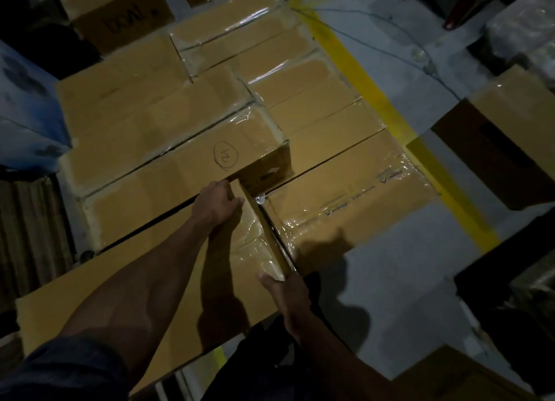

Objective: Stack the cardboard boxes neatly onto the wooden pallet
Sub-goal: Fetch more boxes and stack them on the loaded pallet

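Overall exposure is low; the scene is dim, with the corners falling to near black, most heavily at the upper left and lower right of the frame. The brightest zone is the centre and upper centre. Light comes from above and behind the viewer: hard-edged shadows of the arms fall forward onto the nearest box (99, 283) and onto the grey floor (399, 298) at lower centre right. Clear packing tape (264, 12) throws white glare streaks at upper centre and mid frame. Wide-angle distortion bends straight edges toward the borders. Detail is soft and smeared throughout, worst at the right edge.
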`<move>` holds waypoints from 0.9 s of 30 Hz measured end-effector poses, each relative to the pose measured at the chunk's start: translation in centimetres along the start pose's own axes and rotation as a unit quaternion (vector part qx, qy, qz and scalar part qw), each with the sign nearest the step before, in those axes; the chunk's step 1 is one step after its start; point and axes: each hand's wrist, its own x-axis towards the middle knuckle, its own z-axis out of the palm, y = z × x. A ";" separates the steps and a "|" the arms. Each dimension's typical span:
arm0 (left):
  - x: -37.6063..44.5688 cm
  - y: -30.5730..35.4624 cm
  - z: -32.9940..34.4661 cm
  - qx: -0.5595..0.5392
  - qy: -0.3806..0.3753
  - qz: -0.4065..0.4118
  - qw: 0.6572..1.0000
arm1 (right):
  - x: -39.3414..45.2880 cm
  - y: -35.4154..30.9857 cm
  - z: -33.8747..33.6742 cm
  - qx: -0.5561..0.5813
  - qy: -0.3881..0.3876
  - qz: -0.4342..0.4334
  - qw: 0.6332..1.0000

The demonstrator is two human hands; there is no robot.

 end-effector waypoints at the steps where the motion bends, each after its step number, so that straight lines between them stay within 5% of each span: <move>1: 0.0 0.1 0.0 0.001 0.001 0.000 1.000 | 0.0 -0.1 -0.1 0.003 0.004 0.003 1.000; 21: -0.7 0.0 0.7 0.003 0.025 0.013 1.000 | 1.5 0.5 -0.9 -0.076 -0.021 0.020 0.997; 27: -1.9 -3.6 0.3 0.048 0.021 -0.048 0.997 | 0.9 0.7 -0.6 -0.058 0.002 0.006 0.998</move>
